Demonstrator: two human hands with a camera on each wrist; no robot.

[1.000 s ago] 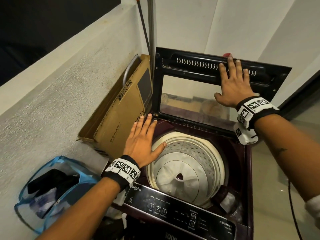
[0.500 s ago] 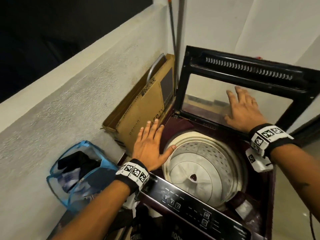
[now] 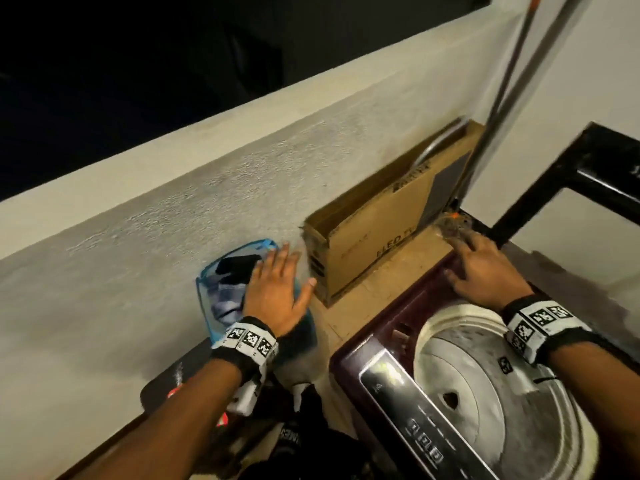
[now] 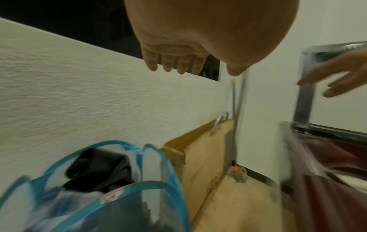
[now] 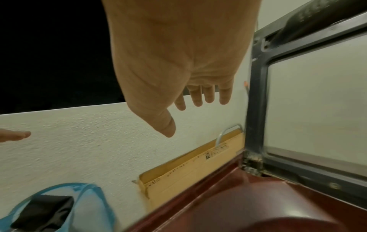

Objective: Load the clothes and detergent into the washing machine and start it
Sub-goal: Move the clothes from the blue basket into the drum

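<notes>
A rough plastered wall [image 3: 173,244] runs along the left, dark space above its ledge. The washing machine [image 3: 367,344] stands at the right, maroon top, its lid [image 3: 595,168] raised upright at the back edge. The drum [image 3: 485,393] is exposed, pale rim and grey perforated tub; no clothes visible inside. The control panel [image 3: 415,410] lies along the front edge.

A flat cardboard box [image 3: 377,244] stands on edge between wall and machine, touching the wall. A thin pole [image 3: 512,81] leans in the corner behind it.

A blue mesh laundry bag [image 4: 139,188] sits on the floor against the wall, just left of the box. Dark clothes [image 4: 99,169] lie inside it, with paler fabric beneath.

The left hand [image 3: 277,292] hovers over the bag's mouth, palm down, fingers straight and spread, holding nothing. The right hand [image 3: 485,268] is over the machine's back left corner, fingers loosely extended, holding nothing; contact with the top cannot be told.
</notes>
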